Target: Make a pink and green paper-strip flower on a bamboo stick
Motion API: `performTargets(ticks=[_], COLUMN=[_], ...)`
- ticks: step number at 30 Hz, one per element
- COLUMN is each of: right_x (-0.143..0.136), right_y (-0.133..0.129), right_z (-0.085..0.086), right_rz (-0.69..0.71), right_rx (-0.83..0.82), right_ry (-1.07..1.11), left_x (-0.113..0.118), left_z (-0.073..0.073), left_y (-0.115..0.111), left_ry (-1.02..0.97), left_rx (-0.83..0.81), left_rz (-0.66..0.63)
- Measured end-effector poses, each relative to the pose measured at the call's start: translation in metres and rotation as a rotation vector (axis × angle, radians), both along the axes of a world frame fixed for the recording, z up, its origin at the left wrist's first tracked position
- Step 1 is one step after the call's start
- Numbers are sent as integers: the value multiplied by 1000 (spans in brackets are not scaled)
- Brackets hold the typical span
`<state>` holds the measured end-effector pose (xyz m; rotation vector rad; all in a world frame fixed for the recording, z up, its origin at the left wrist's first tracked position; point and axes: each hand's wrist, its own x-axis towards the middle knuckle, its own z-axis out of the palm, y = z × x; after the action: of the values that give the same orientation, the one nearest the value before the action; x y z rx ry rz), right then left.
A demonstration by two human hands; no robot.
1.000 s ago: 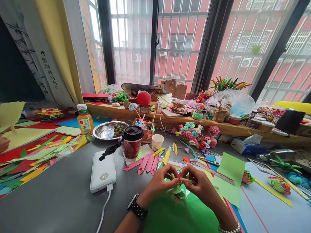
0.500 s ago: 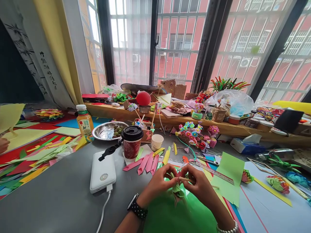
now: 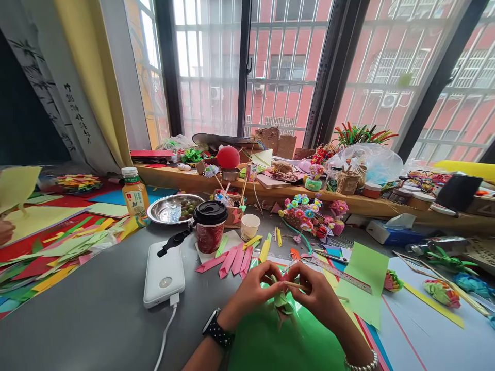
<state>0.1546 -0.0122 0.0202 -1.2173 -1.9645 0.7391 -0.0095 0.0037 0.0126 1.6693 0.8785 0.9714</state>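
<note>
Both hands meet over a glossy green sheet (image 3: pixel 294 342) at the table's near edge. Between them is a folded paper flower (image 3: pixel 284 304), light green with some pink, partly hidden by the fingers. My left hand (image 3: pixel 260 286), wearing a watch at the wrist, pinches the flower's upper part. My right hand (image 3: pixel 315 291), with a beaded bracelet at the wrist, has its fingertips closed against the same flower, and a thin stick-like piece shows along them. Just beyond the hands are pink folded paper strips (image 3: pixel 234 260) and a pair of scissors (image 3: pixel 292 264).
To the left lies a white power bank (image 3: pixel 164 275) with a cable. Behind it stand a lidded coffee cup (image 3: pixel 210 232), a metal plate (image 3: pixel 158 210) of green fruit and a juice bottle (image 3: pixel 135 196). Light green paper (image 3: pixel 365 278) and a ruler (image 3: pixel 344 276) lie right. Another person's hand (image 3: pixel 5 232) is far left.
Almost nothing differs. My hands stay in the same place with fingers closed on the paper flower.
</note>
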Motion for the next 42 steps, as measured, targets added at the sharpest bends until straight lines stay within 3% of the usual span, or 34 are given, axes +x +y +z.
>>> performTargets(ticks=[14, 21, 29, 42], right_x=[-3, -2, -3, 4], right_y=[-1, -1, -1, 1], right_z=[0, 0, 0, -1], right_rz=[-49, -46, -78, -19], right_rx=[127, 93, 136, 57], right_ry=[-71, -66, -114, -23], left_x=[1, -1, 1, 0], left_z=[-2, 2, -2, 3], left_y=[1, 1, 0, 0], left_ry=[57, 44, 84, 92], left_rx=[88, 48, 127, 131], left_rz=[70, 31, 88, 72])
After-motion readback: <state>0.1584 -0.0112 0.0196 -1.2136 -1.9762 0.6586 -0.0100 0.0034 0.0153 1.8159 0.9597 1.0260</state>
